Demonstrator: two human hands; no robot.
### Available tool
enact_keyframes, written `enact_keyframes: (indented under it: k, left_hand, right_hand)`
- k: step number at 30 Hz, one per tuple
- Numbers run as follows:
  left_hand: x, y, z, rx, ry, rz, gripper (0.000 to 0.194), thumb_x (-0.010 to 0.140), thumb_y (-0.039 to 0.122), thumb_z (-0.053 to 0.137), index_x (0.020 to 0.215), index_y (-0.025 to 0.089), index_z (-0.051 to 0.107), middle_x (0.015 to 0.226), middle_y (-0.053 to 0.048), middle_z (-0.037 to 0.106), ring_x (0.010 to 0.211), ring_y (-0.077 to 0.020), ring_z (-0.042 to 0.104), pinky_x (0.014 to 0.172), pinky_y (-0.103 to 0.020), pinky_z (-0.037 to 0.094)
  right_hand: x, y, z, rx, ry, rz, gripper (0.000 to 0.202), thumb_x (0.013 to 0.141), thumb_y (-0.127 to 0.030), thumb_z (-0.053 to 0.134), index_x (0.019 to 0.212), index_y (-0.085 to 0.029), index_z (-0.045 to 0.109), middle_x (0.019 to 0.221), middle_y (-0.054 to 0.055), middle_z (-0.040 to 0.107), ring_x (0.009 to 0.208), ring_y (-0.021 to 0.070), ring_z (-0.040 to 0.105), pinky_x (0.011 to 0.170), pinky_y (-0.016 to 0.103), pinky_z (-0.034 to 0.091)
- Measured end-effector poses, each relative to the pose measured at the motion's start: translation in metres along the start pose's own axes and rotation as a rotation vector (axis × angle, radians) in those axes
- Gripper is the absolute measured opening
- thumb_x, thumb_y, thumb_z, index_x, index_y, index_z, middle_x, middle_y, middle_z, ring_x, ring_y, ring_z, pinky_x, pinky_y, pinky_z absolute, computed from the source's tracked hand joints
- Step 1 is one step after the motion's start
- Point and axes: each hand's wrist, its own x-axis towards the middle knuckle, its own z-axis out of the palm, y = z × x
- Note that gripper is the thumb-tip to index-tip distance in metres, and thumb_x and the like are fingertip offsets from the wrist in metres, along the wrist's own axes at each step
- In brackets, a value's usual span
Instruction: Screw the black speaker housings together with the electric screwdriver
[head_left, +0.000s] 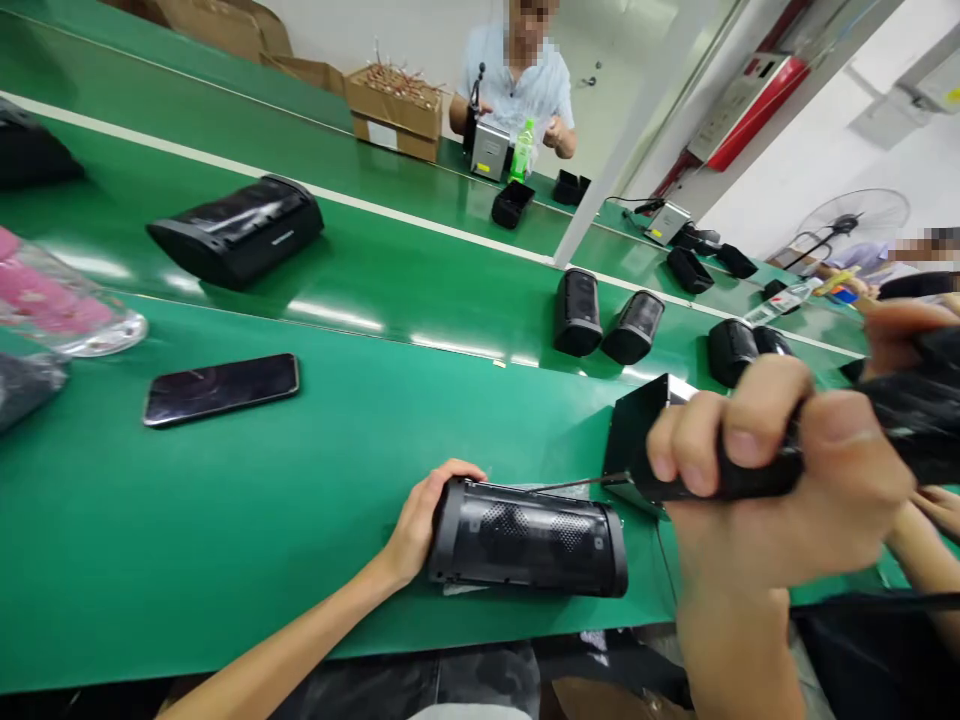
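Green bench point(360, 430) | hands point(420, 525) point(832, 500): speaker point(540, 545), screwdriver point(757, 478) | far speaker point(251, 245): lettering point(283, 239) unreadable

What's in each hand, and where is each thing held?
Right hand: a thin-shafted tool, by its black handle. Left hand: a black speaker, held at its left end.

At least six black speakers point(536, 545), one phone point(223, 390), one screwdriver point(759, 476), one fan point(847, 224)

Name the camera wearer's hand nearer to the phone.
The left hand: on the speaker, right of and below the phone; the right hand, holding a black tool, is farther right.
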Motion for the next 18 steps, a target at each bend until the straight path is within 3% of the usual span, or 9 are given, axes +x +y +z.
enact_keyframes:
  k: [3,6,12,18]
  left_hand:
    - [-0.001,0.001,0.003,-0.009,-0.001,0.020,0.073,0.113,0.079,0.029,0.107,0.028,0.081,0.111,-0.006,0.083,0.109,-0.0293,0.076,0.108,-0.044,0.060]
    - [-0.001,0.001,0.006,-0.024,-0.004,0.040,0.069,0.114,0.076,0.030,0.105,0.029,0.080,0.107,-0.004,0.083,0.105,-0.0276,0.077,0.103,-0.044,0.061]
    - [-0.001,0.003,0.008,-0.034,-0.007,0.052,0.064,0.117,0.067,0.029,0.104,0.028,0.079,0.104,0.001,0.083,0.101,-0.0231,0.079,0.100,-0.039,0.061]
    - [0.000,0.002,0.008,-0.021,-0.023,0.067,0.066,0.116,0.070,0.028,0.102,0.030,0.078,0.103,0.002,0.082,0.100,-0.0199,0.079,0.100,-0.038,0.060]
  right_hand:
    - [-0.001,0.021,0.043,0.127,-0.115,0.027,0.019,0.099,-0.026,0.082,0.089,-0.027,0.066,0.067,-0.011,0.055,0.036,0.0073,0.046,0.037,0.023,0.050]
    - [-0.004,0.038,0.064,0.154,-0.181,0.030,0.012,0.101,-0.020,0.077,0.099,-0.030,0.070,0.068,-0.011,0.056,0.037,0.0086,0.049,0.037,0.024,0.049]
    - [-0.007,0.048,0.073,0.133,-0.197,0.038,0.023,0.099,-0.019,0.077,0.116,-0.035,0.072,0.067,-0.011,0.057,0.036,0.0093,0.048,0.036,0.024,0.048]
    - [-0.007,0.044,0.076,0.113,-0.181,0.073,0.015,0.098,-0.026,0.081,0.106,-0.031,0.068,0.065,-0.012,0.057,0.034,0.0094,0.049,0.036,0.023,0.051]
